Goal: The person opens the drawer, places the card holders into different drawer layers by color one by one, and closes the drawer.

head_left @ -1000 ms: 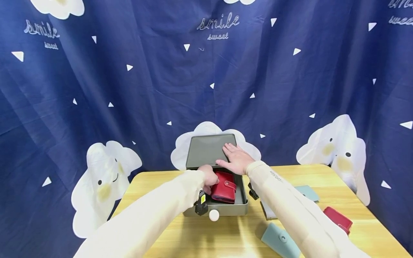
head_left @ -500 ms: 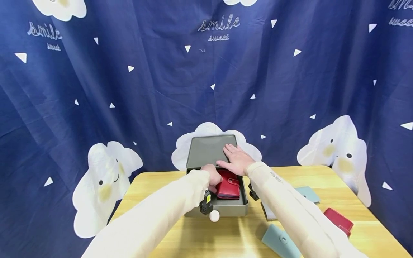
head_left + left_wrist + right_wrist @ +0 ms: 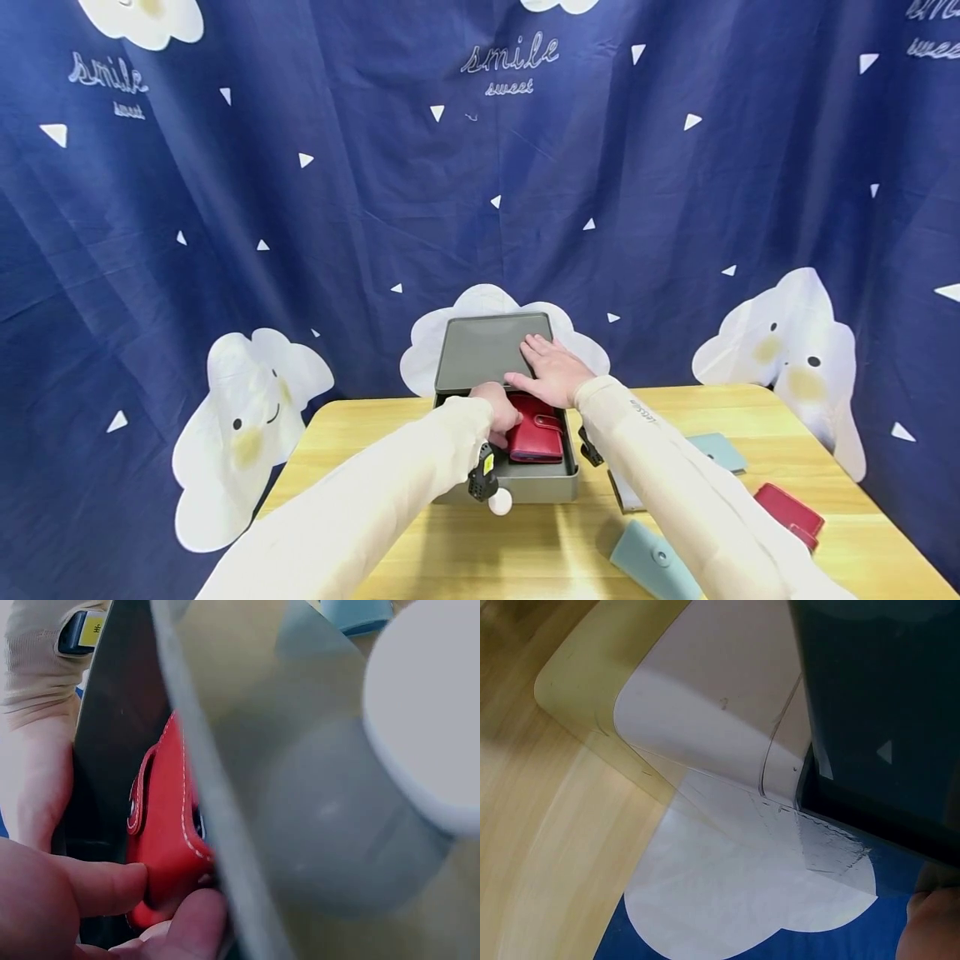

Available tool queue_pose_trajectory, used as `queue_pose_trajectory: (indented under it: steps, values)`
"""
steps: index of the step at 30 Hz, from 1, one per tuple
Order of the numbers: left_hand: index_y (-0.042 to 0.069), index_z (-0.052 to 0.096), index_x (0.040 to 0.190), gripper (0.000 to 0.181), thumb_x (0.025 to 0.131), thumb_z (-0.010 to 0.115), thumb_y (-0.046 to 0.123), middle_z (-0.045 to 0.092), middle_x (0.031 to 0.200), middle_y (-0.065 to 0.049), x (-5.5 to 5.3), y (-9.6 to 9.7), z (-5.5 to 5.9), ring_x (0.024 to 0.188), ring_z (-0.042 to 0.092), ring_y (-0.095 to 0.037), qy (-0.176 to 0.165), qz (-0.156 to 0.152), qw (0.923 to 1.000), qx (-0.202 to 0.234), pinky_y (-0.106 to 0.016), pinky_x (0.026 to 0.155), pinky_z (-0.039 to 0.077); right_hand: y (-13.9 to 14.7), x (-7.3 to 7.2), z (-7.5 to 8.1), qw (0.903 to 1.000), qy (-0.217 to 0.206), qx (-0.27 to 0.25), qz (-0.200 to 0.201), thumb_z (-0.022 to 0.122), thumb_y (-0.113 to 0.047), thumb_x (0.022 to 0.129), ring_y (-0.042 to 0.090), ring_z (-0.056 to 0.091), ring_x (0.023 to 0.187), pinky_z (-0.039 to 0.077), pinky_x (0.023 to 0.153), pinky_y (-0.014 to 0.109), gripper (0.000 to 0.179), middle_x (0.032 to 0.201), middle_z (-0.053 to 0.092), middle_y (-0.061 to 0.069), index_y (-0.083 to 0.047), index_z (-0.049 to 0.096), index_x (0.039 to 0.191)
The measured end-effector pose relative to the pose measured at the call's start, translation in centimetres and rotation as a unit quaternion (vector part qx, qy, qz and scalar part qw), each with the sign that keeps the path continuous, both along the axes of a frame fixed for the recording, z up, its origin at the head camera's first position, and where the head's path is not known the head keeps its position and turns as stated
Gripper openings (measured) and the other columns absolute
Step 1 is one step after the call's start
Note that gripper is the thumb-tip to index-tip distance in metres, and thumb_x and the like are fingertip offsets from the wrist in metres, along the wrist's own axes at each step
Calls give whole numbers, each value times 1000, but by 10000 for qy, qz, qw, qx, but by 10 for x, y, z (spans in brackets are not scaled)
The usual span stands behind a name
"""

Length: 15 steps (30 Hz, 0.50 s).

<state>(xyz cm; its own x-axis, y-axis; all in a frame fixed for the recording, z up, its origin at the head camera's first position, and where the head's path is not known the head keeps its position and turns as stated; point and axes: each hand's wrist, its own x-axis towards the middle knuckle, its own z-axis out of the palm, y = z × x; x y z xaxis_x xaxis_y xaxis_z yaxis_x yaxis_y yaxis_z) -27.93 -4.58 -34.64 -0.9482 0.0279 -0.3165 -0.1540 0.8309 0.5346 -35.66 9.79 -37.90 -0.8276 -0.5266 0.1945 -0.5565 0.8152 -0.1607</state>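
A red wallet (image 3: 538, 437) with a snap strap lies inside the grey metal box (image 3: 540, 492), toward its right side. My left hand (image 3: 491, 406) reaches into the box and grips the wallet's left end. Up close in the left wrist view, the thumb and a finger (image 3: 109, 889) pinch the red wallet (image 3: 169, 817) near the box wall. The raised box lid (image 3: 480, 350) leans back behind. On its lower right part rests my right hand (image 3: 553, 372), fingers straight. Only a bit of that hand (image 3: 934, 926) shows in the right wrist view.
A white round knob (image 3: 499, 501) sits at the box's front. On the wooden table (image 3: 360, 433) to the right lie a blue snap wallet (image 3: 654, 560), another blue one (image 3: 717, 452), a white-grey item (image 3: 626, 492) and a red wallet (image 3: 791, 512). A dark blue curtain (image 3: 375, 167) hangs behind.
My left hand has shifted the red wallet to the right inside the box, and the wallet has turned a little straighter. The right hand has stayed on the lid.
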Motion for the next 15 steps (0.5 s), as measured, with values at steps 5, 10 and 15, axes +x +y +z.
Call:
queue_pose_trajectory:
  steps: [5, 10, 15]
  values:
    - [-1, 55, 86, 22, 82, 67, 17, 64, 58, -9, 1, -2, -1, 49, 64, -20, 66, -77, 9999, -84, -24, 49, 51, 0, 1, 2, 10000, -24, 16, -12, 25, -70, 86, 29, 18, 135, 10, 109, 41, 89, 146, 26, 16, 0, 32, 141]
    - [-1, 55, 84, 24, 82, 68, 19, 64, 57, -10, 1, -4, -2, 50, 64, -19, 115, -164, 9997, -167, -25, 50, 51, 0, 2, 3, 10000, -57, 49, -28, 24, -70, 86, 28, 17, 136, 9, 109, 40, 89, 146, 25, 16, 0, 31, 141]
    - [0, 56, 78, 21, 81, 68, 17, 64, 56, -10, 0, -6, -4, 49, 64, -19, 86, -153, 9998, -80, -24, 49, 50, 0, 3, 3, 10000, -25, 20, -6, 26, -69, 86, 30, 18, 135, 10, 109, 42, 88, 146, 26, 17, 0, 32, 141]
